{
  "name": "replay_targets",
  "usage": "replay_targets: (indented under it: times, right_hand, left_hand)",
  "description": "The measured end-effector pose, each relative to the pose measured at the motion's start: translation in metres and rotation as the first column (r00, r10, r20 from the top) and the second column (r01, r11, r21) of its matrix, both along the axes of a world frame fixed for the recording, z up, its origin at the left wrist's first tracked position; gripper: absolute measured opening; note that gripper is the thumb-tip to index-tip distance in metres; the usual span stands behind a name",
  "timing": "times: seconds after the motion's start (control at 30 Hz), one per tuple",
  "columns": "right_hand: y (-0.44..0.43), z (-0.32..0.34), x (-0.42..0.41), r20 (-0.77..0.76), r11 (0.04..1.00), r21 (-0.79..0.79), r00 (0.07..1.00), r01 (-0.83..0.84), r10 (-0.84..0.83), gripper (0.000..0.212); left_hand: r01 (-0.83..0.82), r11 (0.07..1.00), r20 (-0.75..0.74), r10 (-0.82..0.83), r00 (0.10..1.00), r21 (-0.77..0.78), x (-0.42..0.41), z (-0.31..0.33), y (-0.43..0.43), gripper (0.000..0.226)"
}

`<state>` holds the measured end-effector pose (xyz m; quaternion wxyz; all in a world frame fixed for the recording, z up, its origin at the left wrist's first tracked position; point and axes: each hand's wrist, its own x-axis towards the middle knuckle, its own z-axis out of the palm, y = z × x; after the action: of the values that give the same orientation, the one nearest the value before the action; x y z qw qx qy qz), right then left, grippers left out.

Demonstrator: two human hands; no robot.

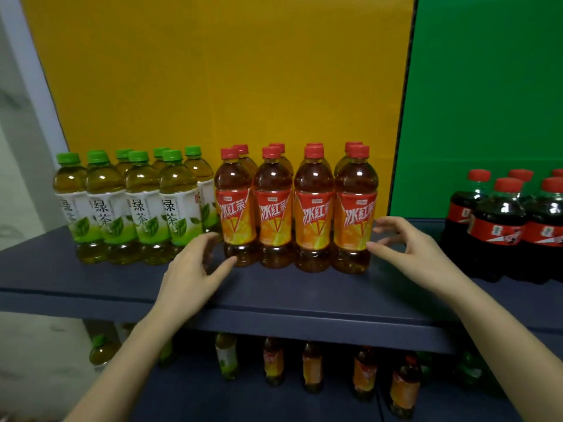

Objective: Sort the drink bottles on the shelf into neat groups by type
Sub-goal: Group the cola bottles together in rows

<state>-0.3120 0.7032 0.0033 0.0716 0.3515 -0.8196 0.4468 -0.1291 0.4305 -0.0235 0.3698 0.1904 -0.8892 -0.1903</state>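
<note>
Standing two deep and four across, the iced tea bottles occupy the middle of the upper shelf, red caps up and orange labels facing out. The block reads as squared. Green tea bottles stand packed just beside them on the left. The cola bottles sit well apart to the right, past a bare stretch of shelf. Grouping by type on this level appears largely done.

The left hand and right hand flank the iced tea block at its two front corners. Both are spread with fingers loosely bent, and neither has hold of anything. The left thumb lies at the base of the leftmost bottle, the right thumb at the label of the rightmost. Contact cannot be confirmed, as the fingers are blurred. The posture suggests closing the block up or checking its edges.

Below, the lower-level bottles stand spaced apart in dim light, apparently of mixed types. A yellow panel and a green panel back the shelf.
</note>
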Motion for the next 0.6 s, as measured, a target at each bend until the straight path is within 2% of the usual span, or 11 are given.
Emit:
replay_targets:
  times: [0.1,0.2,0.3,0.4,0.6]
  right_hand:
    - [-0.013,0.002,-0.01,0.004,1.0,0.027,1.0,0.015,-0.015,0.062]
    - [-0.021,0.005,-0.017,0.01,0.999,0.033,1.0,0.017,-0.018,0.064]
    - [-0.024,0.006,-0.021,-0.02,0.999,0.037,1.0,0.014,-0.013,0.061]
    - [-0.025,0.006,-0.023,-0.016,0.999,0.035,1.0,0.0,0.001,0.063]
    - [-0.028,0.006,-0.019,0.02,1.0,0.008,1.0,0.006,-0.006,0.061]
  left_hand:
    - [0.062,0.998,-0.042,-0.06,0.997,0.024,-0.025,0.011,-0.011,0.064]
    - [0.128,0.991,-0.023,-0.127,0.992,0.05,-0.045,0.019,-0.021,0.066]
    - [0.244,0.943,-0.053,-0.238,0.97,0.226,-0.058,0.019,-0.032,0.065]
    - [0.274,0.897,-0.094,-0.257,0.962,0.347,-0.066,0.017,-0.042,0.064]
    - [0.301,0.895,-0.115,-0.279,0.953,0.33,-0.068,0.015,-0.049,0.061]
